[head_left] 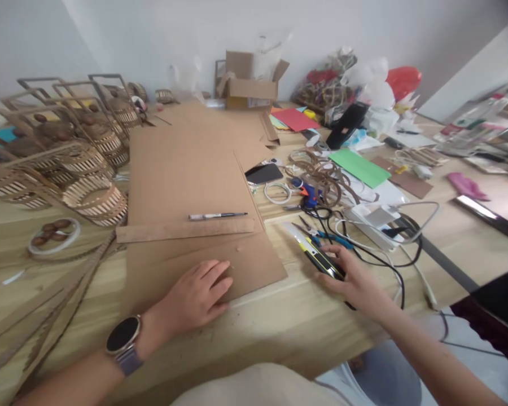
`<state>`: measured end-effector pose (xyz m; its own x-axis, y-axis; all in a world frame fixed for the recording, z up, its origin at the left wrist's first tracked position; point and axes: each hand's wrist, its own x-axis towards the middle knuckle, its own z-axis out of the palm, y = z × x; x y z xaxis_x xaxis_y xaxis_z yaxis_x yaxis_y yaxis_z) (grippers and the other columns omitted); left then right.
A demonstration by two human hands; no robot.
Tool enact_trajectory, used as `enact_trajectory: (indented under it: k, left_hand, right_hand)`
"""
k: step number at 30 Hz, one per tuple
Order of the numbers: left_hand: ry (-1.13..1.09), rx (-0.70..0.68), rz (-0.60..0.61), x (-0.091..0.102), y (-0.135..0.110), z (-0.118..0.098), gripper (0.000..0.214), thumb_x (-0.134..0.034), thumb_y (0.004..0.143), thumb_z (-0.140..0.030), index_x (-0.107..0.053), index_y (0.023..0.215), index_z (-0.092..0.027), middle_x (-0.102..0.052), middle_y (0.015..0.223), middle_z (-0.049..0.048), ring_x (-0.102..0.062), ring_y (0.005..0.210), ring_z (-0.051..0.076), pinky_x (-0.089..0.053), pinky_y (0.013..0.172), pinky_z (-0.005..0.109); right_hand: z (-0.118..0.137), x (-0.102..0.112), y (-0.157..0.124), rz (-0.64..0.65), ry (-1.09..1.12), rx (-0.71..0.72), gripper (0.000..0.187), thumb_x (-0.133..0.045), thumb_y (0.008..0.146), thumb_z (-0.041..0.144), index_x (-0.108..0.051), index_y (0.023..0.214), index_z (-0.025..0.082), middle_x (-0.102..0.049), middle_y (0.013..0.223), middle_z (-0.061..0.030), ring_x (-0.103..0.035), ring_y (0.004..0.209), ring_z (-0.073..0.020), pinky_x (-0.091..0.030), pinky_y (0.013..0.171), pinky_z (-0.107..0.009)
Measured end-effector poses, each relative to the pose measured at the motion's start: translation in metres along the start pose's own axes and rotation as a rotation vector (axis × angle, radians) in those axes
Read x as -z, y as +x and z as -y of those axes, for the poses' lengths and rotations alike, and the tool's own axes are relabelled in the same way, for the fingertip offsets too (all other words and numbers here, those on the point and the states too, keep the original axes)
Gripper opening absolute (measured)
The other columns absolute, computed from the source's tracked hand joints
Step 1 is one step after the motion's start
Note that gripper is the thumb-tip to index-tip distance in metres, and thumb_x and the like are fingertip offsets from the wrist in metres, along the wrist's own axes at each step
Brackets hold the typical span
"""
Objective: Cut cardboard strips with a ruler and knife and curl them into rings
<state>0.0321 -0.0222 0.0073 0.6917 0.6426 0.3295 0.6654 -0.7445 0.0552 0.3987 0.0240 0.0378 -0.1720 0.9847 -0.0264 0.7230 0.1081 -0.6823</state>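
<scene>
My left hand lies flat on the lower part of a cardboard sheet, fingers apart and nothing in them. A watch is on that wrist. In my right hand is a black and yellow utility knife, fingers closed around it and its wide blade pointing up and left. Above my left hand a cardboard strip crosses the sheet, with a pen resting along it. Pliers with blue handles lie just beyond the knife.
Woven baskets crowd the left side. A white ring surrounds brown balls near long cardboard strips. A phone, a blue glue gun, cables and a power strip clutter the right. An open box stands at the back.
</scene>
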Motion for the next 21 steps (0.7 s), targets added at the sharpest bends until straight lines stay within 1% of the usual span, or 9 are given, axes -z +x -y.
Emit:
enact_trajectory:
  k: [3,6,9,12,16,21]
  left_hand:
    - [-0.048,-0.001,-0.018,-0.001,-0.002,-0.001,0.026,-0.051,0.096,-0.032,-0.061,0.110,-0.013,-0.058,0.130,0.0176,-0.052,0.119,0.030,-0.051,0.097,0.045]
    - [-0.068,-0.007,-0.026,0.000,-0.003,-0.001,0.027,-0.050,0.097,-0.031,-0.061,0.112,-0.012,-0.058,0.132,0.0181,-0.051,0.121,0.030,-0.051,0.098,0.046]
    - [-0.082,-0.016,-0.020,0.000,-0.004,0.000,0.029,-0.048,0.098,-0.031,-0.061,0.115,-0.012,-0.057,0.133,0.0178,-0.051,0.122,0.030,-0.051,0.098,0.046]
    - [-0.088,-0.027,0.001,0.001,-0.006,0.002,0.030,-0.049,0.098,-0.032,-0.061,0.118,-0.012,-0.057,0.134,0.0176,-0.050,0.123,0.030,-0.050,0.100,0.046]
    - [-0.106,-0.041,0.022,0.003,-0.012,0.007,0.030,-0.051,0.098,-0.031,-0.062,0.119,-0.012,-0.058,0.135,0.0169,-0.050,0.125,0.029,-0.050,0.101,0.045]
    - [-0.131,-0.064,0.041,0.011,-0.022,0.012,0.030,-0.052,0.098,-0.030,-0.062,0.121,-0.013,-0.058,0.136,0.0163,-0.050,0.126,0.028,-0.049,0.103,0.044]
  right_hand:
    - [-0.006,0.010,-0.008,0.036,-0.242,0.137,0.038,-0.058,0.085,0.047,-0.058,0.115,0.023,-0.069,0.099,-0.0071,-0.067,0.087,-0.0246,-0.055,0.076,-0.037]
    - [-0.010,0.018,-0.012,0.019,-0.447,0.226,0.038,-0.050,0.090,0.044,-0.061,0.120,0.022,-0.065,0.101,-0.0094,-0.066,0.090,-0.0250,-0.055,0.079,-0.039]
    - [-0.012,0.018,-0.014,0.008,-0.581,0.300,0.039,-0.050,0.091,0.039,-0.062,0.123,0.022,-0.065,0.104,-0.0108,-0.063,0.097,-0.0276,-0.053,0.085,-0.042]
    - [-0.013,0.014,-0.016,0.012,-0.619,0.343,0.039,-0.051,0.092,0.036,-0.061,0.128,0.025,-0.066,0.107,-0.0101,-0.059,0.100,-0.0284,-0.051,0.088,-0.044]
    - [-0.011,0.008,-0.019,0.050,-0.603,0.330,0.041,-0.047,0.095,0.033,-0.055,0.135,0.028,-0.065,0.114,-0.0093,-0.056,0.102,-0.0277,-0.049,0.089,-0.045]
    - [-0.005,0.004,-0.028,0.119,-0.567,0.324,0.041,-0.044,0.095,0.028,-0.054,0.135,0.027,-0.063,0.118,-0.0093,-0.054,0.105,-0.0273,-0.048,0.090,-0.045]
